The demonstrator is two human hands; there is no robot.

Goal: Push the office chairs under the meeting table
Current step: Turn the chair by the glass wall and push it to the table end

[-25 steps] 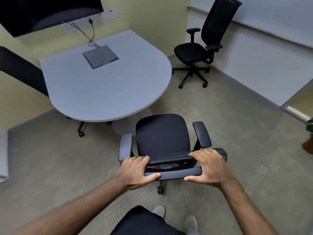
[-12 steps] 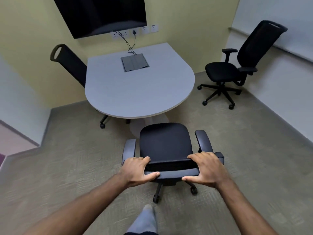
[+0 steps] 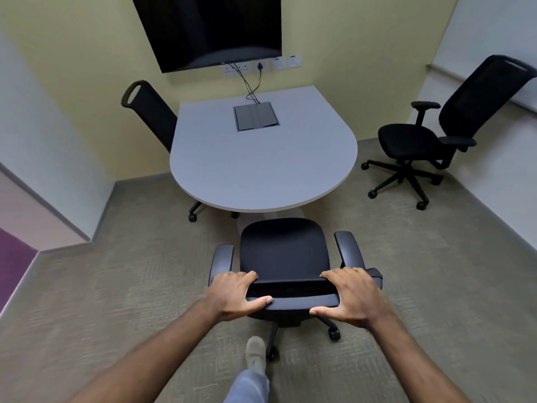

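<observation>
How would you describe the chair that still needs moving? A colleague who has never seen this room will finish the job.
Find the grey meeting table below the wall screen. To its right, by the white wall, stands a black office chair on a five-star wheeled base. Unlike the chair tucked in at the table's left and the one held at its front, it stands clear of the table, untouched.

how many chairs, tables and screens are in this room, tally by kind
office chairs: 3 (held chair, left chair, right chair)
meeting table: 1
wall screen: 1
total: 5
The left hand and right hand both grip the back of the held chair.
</observation>
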